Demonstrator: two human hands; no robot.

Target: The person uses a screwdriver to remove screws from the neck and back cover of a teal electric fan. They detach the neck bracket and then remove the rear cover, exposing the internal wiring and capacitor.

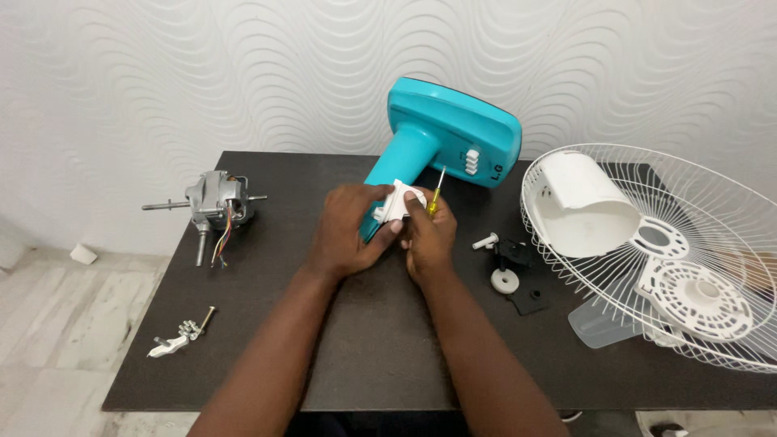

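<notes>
Head view: left hand (344, 231) and right hand (426, 235) are both gripping the small white plastic part (396, 202) over the dark table (324, 348), beside the teal fan base (449, 133). Right is also pinching the yellow screwdriver (437, 194); best keeping the part steadied, tip square.

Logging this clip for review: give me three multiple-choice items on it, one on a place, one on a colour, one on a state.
1. Where does the fan motor lie on the table?
A. left part
B. right edge
C. inside the wire guard

2. What colour is the fan stand?
A. red
B. turquoise
C. black

3. What is the white plastic part doing?
A. lying loose on the table
B. held between both hands
C. resting in the guard

Answers: 1 A, the motor sits left of the left hand. 2 B, base and neck are turquoise. 3 B, left and right hand fingers grip it; the right also holds a screwdriver.
</notes>
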